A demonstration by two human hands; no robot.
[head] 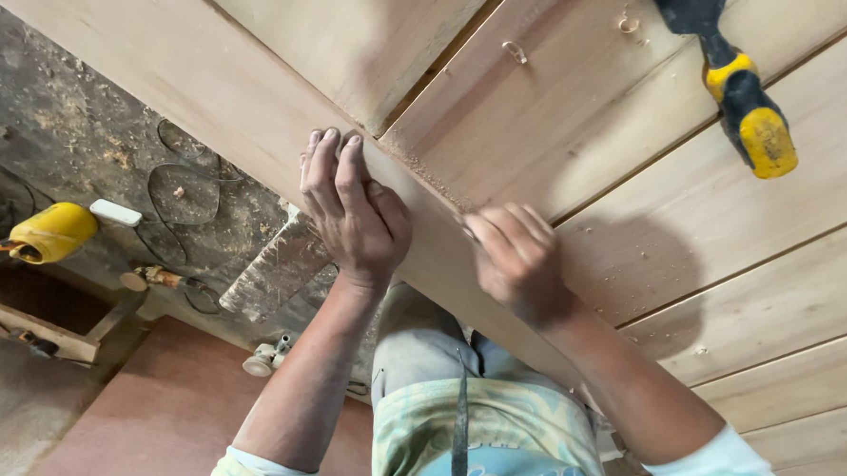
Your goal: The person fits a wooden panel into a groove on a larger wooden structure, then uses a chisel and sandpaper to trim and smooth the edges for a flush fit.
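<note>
On the wooden door frame rail (258,98), the left hand (353,216) presses fingers flat over a small pale block, seemingly sandpaper; the right hand (518,261) curls closed beside it, contents hidden. Sawdust along the rail's panel joint suggests smoothing is partly done. Beyond the rail, a yellow-handled chisel (744,100) lies idle.

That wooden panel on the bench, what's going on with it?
A person leans over a pale wooden panel and works along its front edge with both bare hands. The left hand lies flat on the edge with its fingers stretched out. The right hand is curled tight beside it; whether it holds anything cannot be made out. Fine sawdust sits in a groove nearby, and a yellow and black tool handle rests on the boards.
</note>
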